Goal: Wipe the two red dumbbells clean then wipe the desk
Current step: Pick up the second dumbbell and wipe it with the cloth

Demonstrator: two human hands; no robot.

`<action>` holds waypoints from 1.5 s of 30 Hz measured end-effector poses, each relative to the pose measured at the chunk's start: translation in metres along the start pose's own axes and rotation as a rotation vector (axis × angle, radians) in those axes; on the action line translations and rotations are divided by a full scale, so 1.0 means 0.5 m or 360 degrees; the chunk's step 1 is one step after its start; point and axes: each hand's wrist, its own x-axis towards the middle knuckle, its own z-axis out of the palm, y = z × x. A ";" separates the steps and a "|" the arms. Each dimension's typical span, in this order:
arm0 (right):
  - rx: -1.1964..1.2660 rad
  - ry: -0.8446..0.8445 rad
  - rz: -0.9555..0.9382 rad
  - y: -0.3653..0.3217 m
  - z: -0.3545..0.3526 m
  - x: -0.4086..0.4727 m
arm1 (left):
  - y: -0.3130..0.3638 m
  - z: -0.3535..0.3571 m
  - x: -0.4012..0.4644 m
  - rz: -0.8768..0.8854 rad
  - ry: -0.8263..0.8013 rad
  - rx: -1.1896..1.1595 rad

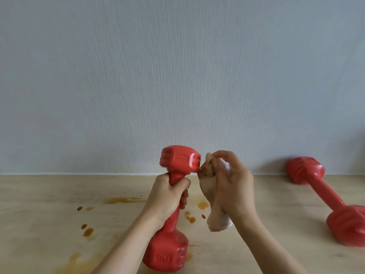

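On the tabletop (49,194), left part: orange-brown spill stains (122,200), smears and drops running from mid-left toward the near edge. Centre, near edge: first red dumbbell (173,220) upright, slightly tilted, lower head seems to rest on the tabletop, can't tell for sure. Left hand (167,200) has a closed grip round its handle. Right hand (231,186) just beside it, grip closed on a bunched beige cloth (209,192); cloth touches the side of the dumbbell's upper head, loose end hangs below the hand. Right edge: second red dumbbell (327,198) lies flat, one head near the wall (177,76) at the far edge, other head toward the near right corner, well apart from both hands.
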 end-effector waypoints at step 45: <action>-0.0479 -0.0046 -0.0176 -0.034 -0.011 0.005 | -0.004 0.045 0.007 0.0256 0.0271 0.0372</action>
